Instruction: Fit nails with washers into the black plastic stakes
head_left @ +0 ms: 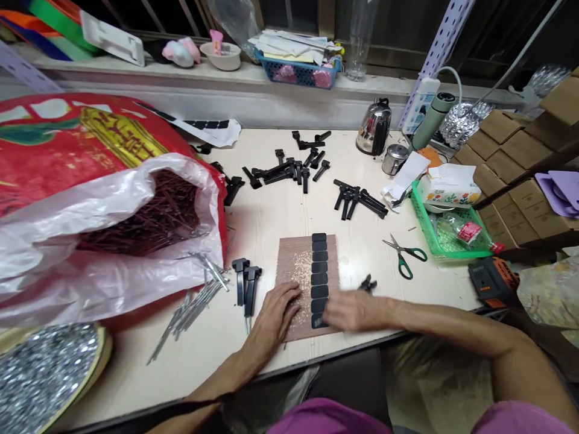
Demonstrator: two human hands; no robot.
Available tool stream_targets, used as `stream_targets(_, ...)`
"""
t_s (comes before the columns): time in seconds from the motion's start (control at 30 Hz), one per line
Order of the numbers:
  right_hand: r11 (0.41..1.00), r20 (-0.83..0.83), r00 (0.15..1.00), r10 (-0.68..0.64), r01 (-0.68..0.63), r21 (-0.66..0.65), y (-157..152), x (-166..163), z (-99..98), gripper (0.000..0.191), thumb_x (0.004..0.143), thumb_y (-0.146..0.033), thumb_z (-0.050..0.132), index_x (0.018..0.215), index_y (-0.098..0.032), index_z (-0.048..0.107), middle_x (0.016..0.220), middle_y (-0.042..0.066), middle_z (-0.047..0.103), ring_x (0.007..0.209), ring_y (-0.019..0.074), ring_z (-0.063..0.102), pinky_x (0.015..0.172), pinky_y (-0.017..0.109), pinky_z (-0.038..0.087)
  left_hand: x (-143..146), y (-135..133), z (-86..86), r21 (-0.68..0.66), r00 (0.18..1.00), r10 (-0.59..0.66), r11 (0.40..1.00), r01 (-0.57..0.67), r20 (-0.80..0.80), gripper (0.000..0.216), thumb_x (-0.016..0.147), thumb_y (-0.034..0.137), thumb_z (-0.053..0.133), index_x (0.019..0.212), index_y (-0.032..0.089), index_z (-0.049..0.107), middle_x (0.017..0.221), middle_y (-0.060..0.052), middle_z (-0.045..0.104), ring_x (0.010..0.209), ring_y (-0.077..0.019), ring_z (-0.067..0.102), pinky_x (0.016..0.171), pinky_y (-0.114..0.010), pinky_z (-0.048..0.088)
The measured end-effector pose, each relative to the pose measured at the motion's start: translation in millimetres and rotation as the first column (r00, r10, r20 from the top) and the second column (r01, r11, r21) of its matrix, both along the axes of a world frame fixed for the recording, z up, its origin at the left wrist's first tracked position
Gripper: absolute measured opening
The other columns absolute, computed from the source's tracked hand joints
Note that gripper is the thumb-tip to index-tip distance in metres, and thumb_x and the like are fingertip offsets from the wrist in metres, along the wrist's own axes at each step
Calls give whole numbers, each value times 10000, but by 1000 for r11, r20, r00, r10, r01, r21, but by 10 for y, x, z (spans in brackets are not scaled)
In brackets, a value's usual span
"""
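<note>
A brown board [292, 265] lies near the table's front edge, with a column of several black rounded pads [319, 267] down its right half. My left hand [278, 313] rests on the board's lower left, fingers bent and pressed on the surface. My right hand [350, 310] is at the bottom end of the pad column, smeared by motion; its fingers seem to touch the lowest pad. Two black T-shaped pieces [246, 286] lie just left of the board, and a small black piece [368, 283] sits just right of it.
A red bag with a plastic liner [113, 211] full of dark rods fills the left. Loose metal rods [194, 301], black T-pieces [289, 172], scissors [404, 253], a green basket [446, 244], a kettle [374, 126] and cardboard boxes [502, 157] surround the work spot.
</note>
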State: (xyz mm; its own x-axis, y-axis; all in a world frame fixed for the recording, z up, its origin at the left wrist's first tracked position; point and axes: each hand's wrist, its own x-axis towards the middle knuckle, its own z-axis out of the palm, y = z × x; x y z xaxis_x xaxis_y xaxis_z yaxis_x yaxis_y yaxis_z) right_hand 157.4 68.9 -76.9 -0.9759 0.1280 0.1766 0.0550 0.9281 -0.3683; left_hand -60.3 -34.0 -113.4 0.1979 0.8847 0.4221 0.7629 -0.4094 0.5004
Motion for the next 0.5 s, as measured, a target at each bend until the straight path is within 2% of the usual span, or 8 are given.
stream_targets(0.07, 999, -3, 999, 53, -53, 8, -24, 31, 1, 304, 974, -161, 358, 891, -226, 643, 732, 10, 578, 733, 138, 533, 646, 268, 527, 12, -4, 4, 13, 1000, 19, 1000, -19, 2, 205, 940, 198, 400, 1123, 225, 487, 1107, -100, 634, 1045, -226, 610, 861, -397, 535)
stream_targets(0.13, 986, -47, 986, -158, 160, 52, 226, -15, 15, 298, 977, -156, 351, 911, -187, 639, 818, 41, 598, 777, 145, 535, 617, 270, 516, 18, -5, 21, 25, 999, 30, 999, -30, -13, 166, 941, 189, 400, 1078, 221, 488, 1087, -95, 627, 1024, -213, 612, 846, -378, 542)
stream_targets(0.2, 923, -61, 929, -365, 370, 104, 547, -91, 21, 288, 974, -135, 349, 919, -132, 632, 856, 76, 593, 828, 163, 530, 616, 281, 508, 22, -5, 41, 27, 999, 31, 999, -30, -34, 150, 942, 186, 400, 1060, 219, 487, 1081, -92, 620, 1015, -206, 610, 840, -371, 545)
stream_targets(0.23, 902, -62, 913, -404, 409, 136, 654, -120, 18, 285, 972, -133, 354, 897, -116, 629, 839, 78, 585, 817, 165, 523, 605, 281, 503, 23, -6, 50, 23, 999, 29, 999, -28, -42, 150, 941, 186, 402, 1061, 219, 487, 1083, -90, 617, 1016, -205, 609, 842, -372, 545)
stream_targets(0.3, 933, -58, 951, -304, 309, 186, 668, -131, 0, 276, 971, -124, 362, 880, -117, 623, 808, 55, 568, 785, 148, 513, 606, 262, 494, 25, -7, 60, 14, 998, 23, 1000, -22, -51, 155, 939, 183, 405, 1066, 222, 485, 1088, -89, 614, 1024, -205, 605, 845, -374, 544)
stream_targets(0.37, 968, -55, 996, -76, 87, 237, 459, -79, -22, 283, 971, -99, 353, 881, -139, 619, 782, 27, 558, 754, 129, 504, 626, 245, 479, 24, -9, 65, 3, 998, 27, 1000, -27, -59, 159, 938, 178, 405, 1070, 223, 482, 1093, -90, 611, 1035, -205, 599, 851, -375, 542)
stream_targets(0.4, 965, -53, 999, 3, 11, 262, 323, -40, -29, 286, 969, -90, 352, 881, -142, 619, 775, 27, 556, 749, 129, 502, 622, 242, 465, 23, -9, 66, -1, 998, 30, 1000, -30, -62, 160, 938, 175, 405, 1071, 222, 481, 1095, -92, 610, 1039, -205, 596, 855, -375, 540)
stream_targets(0.5, 956, -67, 996, 51, -30, 293, 49, 53, -30, 304, 974, -92, 332, 887, -128, 621, 779, 47, 557, 755, 141, 498, 594, 244, 424, 18, -9, 63, -25, 998, 25, 999, -26, -57, 159, 941, 175, 396, 1068, 216, 483, 1106, -97, 609, 1057, -206, 588, 883, -388, 526)
